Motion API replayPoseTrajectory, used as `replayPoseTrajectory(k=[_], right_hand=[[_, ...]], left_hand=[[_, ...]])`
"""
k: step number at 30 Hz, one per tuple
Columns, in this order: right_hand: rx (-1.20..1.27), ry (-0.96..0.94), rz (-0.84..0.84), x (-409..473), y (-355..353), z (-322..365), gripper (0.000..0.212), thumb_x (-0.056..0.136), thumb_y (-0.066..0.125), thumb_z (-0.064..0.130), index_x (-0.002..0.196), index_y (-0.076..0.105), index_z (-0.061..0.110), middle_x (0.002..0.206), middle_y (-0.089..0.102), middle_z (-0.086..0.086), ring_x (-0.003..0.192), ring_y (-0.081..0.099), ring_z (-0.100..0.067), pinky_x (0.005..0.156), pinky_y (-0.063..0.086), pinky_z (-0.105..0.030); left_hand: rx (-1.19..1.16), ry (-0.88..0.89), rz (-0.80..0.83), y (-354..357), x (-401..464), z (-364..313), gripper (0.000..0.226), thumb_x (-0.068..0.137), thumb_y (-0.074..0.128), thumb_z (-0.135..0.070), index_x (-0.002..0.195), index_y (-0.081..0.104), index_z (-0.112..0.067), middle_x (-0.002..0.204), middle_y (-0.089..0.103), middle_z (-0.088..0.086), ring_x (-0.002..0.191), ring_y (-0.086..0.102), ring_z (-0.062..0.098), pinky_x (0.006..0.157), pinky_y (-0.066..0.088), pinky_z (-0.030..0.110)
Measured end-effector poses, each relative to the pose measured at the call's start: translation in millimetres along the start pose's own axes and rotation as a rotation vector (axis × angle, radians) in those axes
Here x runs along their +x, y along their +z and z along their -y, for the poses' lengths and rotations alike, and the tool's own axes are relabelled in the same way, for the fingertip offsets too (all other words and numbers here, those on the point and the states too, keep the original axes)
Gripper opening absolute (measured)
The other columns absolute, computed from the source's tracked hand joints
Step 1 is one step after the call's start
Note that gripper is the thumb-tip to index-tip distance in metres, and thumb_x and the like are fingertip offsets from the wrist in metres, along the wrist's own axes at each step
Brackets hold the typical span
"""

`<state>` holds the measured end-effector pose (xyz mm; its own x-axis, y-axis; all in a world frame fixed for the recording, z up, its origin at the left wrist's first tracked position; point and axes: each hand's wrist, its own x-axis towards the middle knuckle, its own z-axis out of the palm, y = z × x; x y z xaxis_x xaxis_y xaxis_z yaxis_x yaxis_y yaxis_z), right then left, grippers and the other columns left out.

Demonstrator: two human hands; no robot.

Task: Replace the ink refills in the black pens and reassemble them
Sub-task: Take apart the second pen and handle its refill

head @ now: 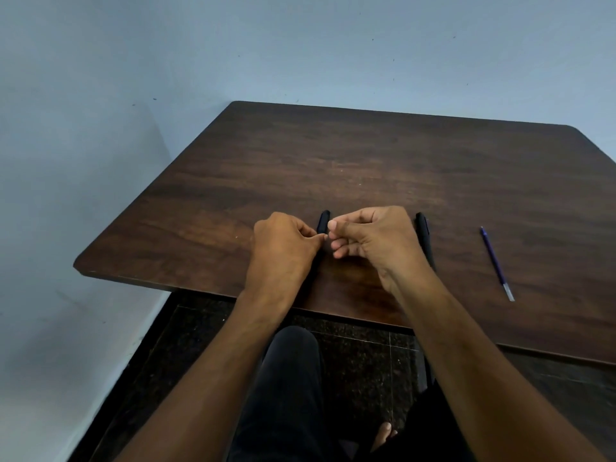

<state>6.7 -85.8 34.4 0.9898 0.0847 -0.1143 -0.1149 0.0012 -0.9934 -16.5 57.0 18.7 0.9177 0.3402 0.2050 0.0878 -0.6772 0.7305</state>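
Left hand (283, 243) grips a black pen (323, 222) in curled fingers. Right hand (370, 236) pinches near its end; contents not discernible. Second pen (425, 240) and refill (496, 263) lie on bench (333, 155).

1. The table (366, 155) is dark brown with a wood grain pattern.
2. The two pens, one between the hands (323, 222) and one right of them (424, 235), are black.
3. The refill (496, 261) is purple with a clear, pale end.
4. The wall (300, 45) is pale blue-grey with small dark spots.
5. The floor (360, 355) is black speckled tile with thin light lines.
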Motion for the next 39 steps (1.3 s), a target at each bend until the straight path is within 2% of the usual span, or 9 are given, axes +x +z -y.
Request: replayPoseTrajectory(k=[7, 14, 19, 22, 26, 28, 30, 32, 39], right_hand=[[-0.049, 0.041, -0.026, -1.4, 4.6, -5.1, 0.006, 0.087, 0.073, -0.004, 0.089, 0.072, -0.009, 0.072, 0.072, -0.020, 0.059, 0.067, -0.022, 0.061, 0.061, -0.033], [-0.107, 0.028, -0.045, -3.3, 3.8, -3.0, 0.005, 0.088, 0.072, -0.003, 0.085, 0.072, -0.006, 0.066, 0.073, -0.014, 0.060, 0.067, -0.025, 0.060, 0.061, -0.035], [-0.241, -0.030, -0.122, -4.4, -9.7, 6.4, 0.010, 0.088, 0.074, 0.005, 0.078, 0.074, 0.003, 0.068, 0.074, -0.014, 0.057, 0.066, -0.027, 0.056, 0.057, -0.038], [-0.380, -0.098, -0.224, -2.0, -27.8, 13.6, 0.017, 0.087, 0.076, 0.012, 0.070, 0.074, 0.012, 0.061, 0.073, -0.007, 0.046, 0.063, -0.012, 0.042, 0.048, -0.023], [-0.605, -0.172, -0.371, -0.7, -57.1, 21.2, 0.028, 0.084, 0.080, 0.021, 0.059, 0.069, 0.021, 0.053, 0.062, 0.012, 0.045, 0.056, 0.013, 0.042, 0.036, -0.002], [-0.712, -0.168, -0.430, 0.1, -71.8, 21.1, 0.029, 0.083, 0.081, 0.024, 0.058, 0.067, 0.021, 0.059, 0.062, 0.011, 0.053, 0.060, 0.009, 0.046, 0.038, -0.004], [-0.821, -0.119, -0.467, 3.3, -84.7, 17.8, 0.026, 0.081, 0.082, 0.031, 0.066, 0.070, 0.014, 0.066, 0.067, 0.001, 0.061, 0.065, -0.008, 0.054, 0.049, -0.021], [-0.901, -0.030, -0.473, 5.9, -92.4, 12.8, 0.034, 0.080, 0.082, 0.038, 0.070, 0.067, 0.010, 0.069, 0.067, -0.006, 0.065, 0.066, -0.022, 0.057, 0.051, -0.029], [-1.007, 0.040, -0.510, 9.0, -88.9, -6.8, 0.051, 0.069, 0.089, 0.044, 0.061, 0.047, 0.016, 0.059, 0.051, -0.001, 0.048, 0.052, -0.013, 0.039, 0.029, -0.021]], left_hand=[[0.112, 0.010, -0.006, 1.0, 1.7, -0.4, 0.020, 0.077, 0.082, -0.045, 0.082, 0.077, -0.027, 0.075, 0.071, -0.012, 0.069, 0.064, 0.003, 0.055, 0.042, 0.012], [0.174, 0.004, 0.019, -0.3, 3.0, -1.5, 0.021, 0.077, 0.081, -0.048, 0.081, 0.076, -0.028, 0.075, 0.071, -0.008, 0.074, 0.065, 0.010, 0.066, 0.051, 0.024], [0.086, -0.047, 0.076, -1.5, 3.7, -0.2, 0.024, 0.076, 0.082, -0.048, 0.085, 0.077, -0.026, 0.070, 0.071, -0.004, 0.069, 0.069, 0.015, 0.069, 0.062, 0.035], [0.045, 0.004, 0.018, -2.5, 1.5, -2.0, 0.023, 0.078, 0.082, -0.045, 0.086, 0.078, -0.024, 0.067, 0.069, -0.009, 0.067, 0.067, 0.010, 0.067, 0.060, 0.029], [-0.069, 0.187, -0.024, -1.4, -4.8, -16.6, 0.007, 0.082, 0.080, -0.035, 0.085, 0.078, -0.029, 0.070, 0.064, -0.024, 0.069, 0.064, -0.006, 0.065, 0.046, 0.004], [-0.174, 0.231, 0.002, 2.3, -7.9, -23.5, 0.004, 0.082, 0.081, -0.030, 0.085, 0.079, -0.028, 0.071, 0.067, -0.024, 0.072, 0.065, -0.010, 0.064, 0.044, 0.001], [-0.235, 0.242, 0.032, 7.1, -9.7, -29.5, 0.004, 0.082, 0.081, -0.030, 0.085, 0.079, -0.029, 0.072, 0.071, -0.021, 0.072, 0.066, -0.008, 0.064, 0.046, 0.003], [-0.279, 0.238, 0.063, 12.8, -10.4, -34.2, 0.003, 0.082, 0.081, -0.032, 0.084, 0.079, -0.031, 0.069, 0.071, -0.020, 0.068, 0.066, -0.006, 0.063, 0.048, 0.006], [-0.377, 0.253, 0.118, 29.4, -17.3, -41.7, 0.003, 0.082, 0.080, -0.034, 0.080, 0.078, -0.034, 0.064, 0.068, -0.026, 0.056, 0.062, -0.007, 0.057, 0.045, 0.008]])
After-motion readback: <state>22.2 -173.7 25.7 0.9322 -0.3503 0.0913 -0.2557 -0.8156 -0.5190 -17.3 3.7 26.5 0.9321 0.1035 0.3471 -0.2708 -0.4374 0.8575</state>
